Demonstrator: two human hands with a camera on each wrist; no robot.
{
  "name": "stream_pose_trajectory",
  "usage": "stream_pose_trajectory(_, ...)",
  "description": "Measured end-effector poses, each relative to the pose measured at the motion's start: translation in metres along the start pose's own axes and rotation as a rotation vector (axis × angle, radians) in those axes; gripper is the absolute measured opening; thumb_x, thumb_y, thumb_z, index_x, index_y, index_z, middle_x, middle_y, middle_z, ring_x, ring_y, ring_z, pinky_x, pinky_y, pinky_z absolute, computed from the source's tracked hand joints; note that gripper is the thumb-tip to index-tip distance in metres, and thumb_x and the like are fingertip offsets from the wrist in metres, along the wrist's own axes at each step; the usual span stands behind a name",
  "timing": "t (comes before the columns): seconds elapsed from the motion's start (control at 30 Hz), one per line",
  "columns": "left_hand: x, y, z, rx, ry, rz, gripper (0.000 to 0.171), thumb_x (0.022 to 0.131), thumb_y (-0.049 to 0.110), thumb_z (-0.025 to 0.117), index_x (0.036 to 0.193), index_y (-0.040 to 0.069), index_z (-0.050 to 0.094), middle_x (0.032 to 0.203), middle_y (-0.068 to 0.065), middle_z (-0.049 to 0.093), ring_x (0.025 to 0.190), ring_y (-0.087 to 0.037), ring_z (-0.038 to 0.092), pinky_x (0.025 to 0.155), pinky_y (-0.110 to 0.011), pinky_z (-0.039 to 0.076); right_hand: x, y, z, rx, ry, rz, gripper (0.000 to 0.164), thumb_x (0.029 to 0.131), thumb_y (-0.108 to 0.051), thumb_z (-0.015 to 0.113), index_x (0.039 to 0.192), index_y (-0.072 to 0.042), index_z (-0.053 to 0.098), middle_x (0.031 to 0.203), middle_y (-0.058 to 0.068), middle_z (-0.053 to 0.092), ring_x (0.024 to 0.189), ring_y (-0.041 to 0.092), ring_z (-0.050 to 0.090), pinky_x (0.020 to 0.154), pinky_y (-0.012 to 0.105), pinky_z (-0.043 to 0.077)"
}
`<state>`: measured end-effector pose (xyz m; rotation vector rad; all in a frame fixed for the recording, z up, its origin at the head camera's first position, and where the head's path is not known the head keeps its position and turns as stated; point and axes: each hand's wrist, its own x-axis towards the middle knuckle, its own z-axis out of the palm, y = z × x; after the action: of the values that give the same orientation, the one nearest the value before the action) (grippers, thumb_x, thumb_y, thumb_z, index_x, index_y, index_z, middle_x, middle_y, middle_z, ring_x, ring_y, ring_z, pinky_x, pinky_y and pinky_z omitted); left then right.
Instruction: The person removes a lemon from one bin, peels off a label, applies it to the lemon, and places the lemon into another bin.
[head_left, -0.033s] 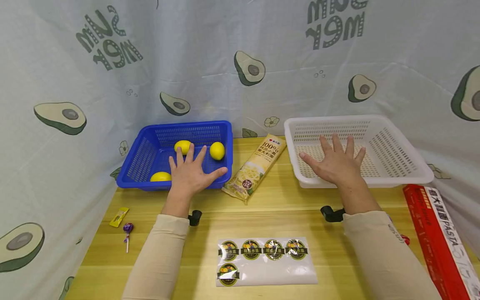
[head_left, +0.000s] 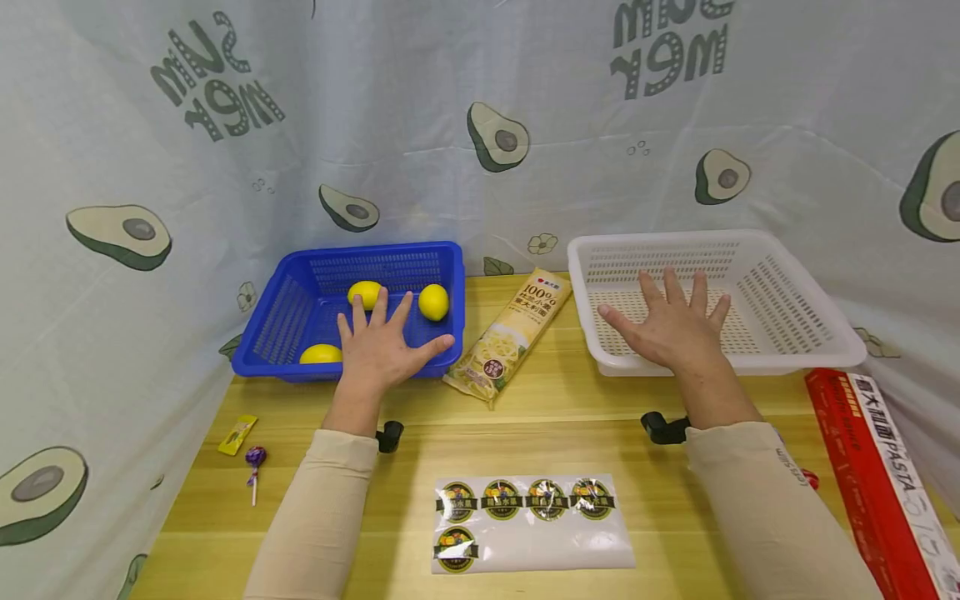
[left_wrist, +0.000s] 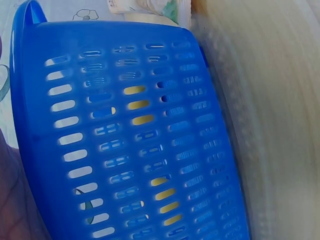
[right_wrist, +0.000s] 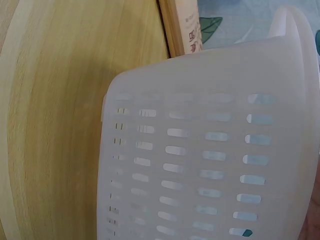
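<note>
My left hand (head_left: 377, 348), its fingers spread, is over the front rim of a blue plastic basket (head_left: 258, 350). Three lemons lie in that basket: one lemon (head_left: 365, 294) behind my fingertips, another lemon (head_left: 434, 302) to the right, and a third lemon (head_left: 321, 354) at the front left. With fingers also spread wide, my right hand (head_left: 678, 331) is over the front of a white plastic basket (head_left: 813, 333). Neither hand holds anything. In the left wrist view, yellow shows through slots in the blue basket's wall (left_wrist: 117, 150); the right wrist view shows the white basket's slotted wall (right_wrist: 195, 165).
Between the baskets lies a pasta packet (head_left: 517, 329). A sticker sheet (head_left: 555, 542) is near the front. At left are a yellow wrapped sweet (head_left: 238, 434) and a lollipop (head_left: 256, 458). A red pasta box (head_left: 855, 467) lies at right. A printed curtain (head_left: 420, 108) hangs behind.
</note>
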<state>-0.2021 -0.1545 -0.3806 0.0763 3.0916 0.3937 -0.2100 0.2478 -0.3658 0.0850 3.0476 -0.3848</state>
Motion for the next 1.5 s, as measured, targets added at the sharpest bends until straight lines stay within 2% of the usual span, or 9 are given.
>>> stream_pose_trajectory(0.37,0.009,0.002,0.001,-0.009,-0.004,0.026,0.109,0.08,0.095,0.037,0.165,0.029,0.018,0.173,-0.013,0.004,0.156,-0.05,-0.008,0.121,-0.073,-0.002,0.001,0.003,0.0,0.015,0.017,0.013,0.112,0.087,-0.091,0.024,0.164,-0.01,0.012,0.169,0.028,-0.001,0.15,0.059,-0.016,0.111,0.082,-0.014)
stream_pose_trajectory(0.5,0.016,0.005,-0.008,-0.05,-0.034,0.058,0.1,0.087,0.087,0.04,0.165,0.027,0.019,0.173,-0.015,0.006,0.155,-0.054,-0.005,0.121,-0.074,0.002,-0.01,-0.004,-0.004,0.08,0.093,-0.024,0.101,0.095,-0.08,0.032,0.163,-0.007,0.015,0.167,0.031,0.008,0.153,0.057,-0.005,0.114,0.08,-0.009)
stream_pose_trajectory(0.63,0.03,0.007,-0.029,-0.075,-0.151,0.094,0.087,0.096,0.067,0.053,0.164,0.022,0.022,0.172,-0.019,0.008,0.154,-0.057,0.004,0.118,-0.075,0.017,-0.033,-0.032,-0.007,0.17,0.279,-0.114,0.075,0.101,-0.052,0.053,0.155,-0.002,0.037,0.155,0.034,0.035,0.146,0.055,0.025,0.118,0.074,0.017)
stream_pose_trajectory(0.73,0.049,0.008,-0.046,-0.054,-0.251,0.141,0.085,0.096,0.052,0.064,0.163,0.018,0.026,0.17,-0.021,0.015,0.152,-0.054,0.017,0.117,-0.072,0.026,-0.05,-0.06,-0.002,0.236,0.342,-0.182,0.059,0.101,-0.038,0.059,0.147,-0.003,0.049,0.14,0.029,0.052,0.129,0.05,0.049,0.105,0.067,0.041)
stream_pose_trajectory(0.8,0.066,0.009,-0.053,-0.049,-0.306,0.181,0.084,0.095,0.045,0.069,0.162,0.015,0.029,0.168,-0.022,0.021,0.153,-0.05,0.023,0.119,-0.068,0.027,-0.058,-0.078,0.006,0.289,0.295,-0.224,0.056,0.101,-0.037,0.06,0.147,-0.007,0.05,0.132,0.025,0.059,0.119,0.045,0.057,0.096,0.063,0.049)
stream_pose_trajectory(0.9,0.089,0.007,-0.058,-0.09,-0.407,0.204,0.081,0.095,0.036,0.072,0.161,0.016,0.03,0.168,-0.018,0.025,0.151,-0.042,0.032,0.119,-0.06,0.035,-0.061,-0.102,0.021,0.417,0.149,-0.275,0.057,0.102,-0.039,0.061,0.151,-0.013,0.048,0.125,0.02,0.063,0.11,0.037,0.063,0.089,0.054,0.054)
stream_pose_trajectory(1.1,0.124,0.001,-0.054,-0.222,-0.613,0.096,0.082,0.096,0.019,0.073,0.163,0.025,0.026,0.172,-0.012,0.015,0.146,-0.042,0.041,0.1,-0.055,0.055,-0.048,-0.14,0.047,0.661,-0.105,-0.291,0.062,0.1,-0.039,0.064,0.156,-0.024,0.041,0.13,0.02,0.058,0.107,0.031,0.063,0.084,0.042,0.055)
stream_pose_trajectory(1.4,0.147,0.003,-0.038,-0.297,-0.711,0.002,0.077,0.096,0.008,0.07,0.161,0.029,0.033,0.172,-0.01,0.016,0.145,-0.044,0.042,0.104,-0.052,0.053,-0.026,-0.176,0.073,0.806,-0.288,-0.29,0.064,0.099,-0.035,0.067,0.157,-0.025,0.04,0.133,0.023,0.051,0.112,0.03,0.065,0.081,0.036,0.056)
stream_pose_trajectory(1.5,0.15,0.006,-0.033,-0.303,-0.731,-0.006,0.074,0.096,0.008,0.07,0.159,0.028,0.036,0.171,-0.01,0.02,0.144,-0.043,0.043,0.104,-0.05,0.054,-0.022,-0.183,0.078,0.818,-0.322,-0.291,0.064,0.099,-0.032,0.068,0.157,-0.024,0.04,0.131,0.023,0.049,0.105,0.029,0.07,0.075,0.032,0.057)
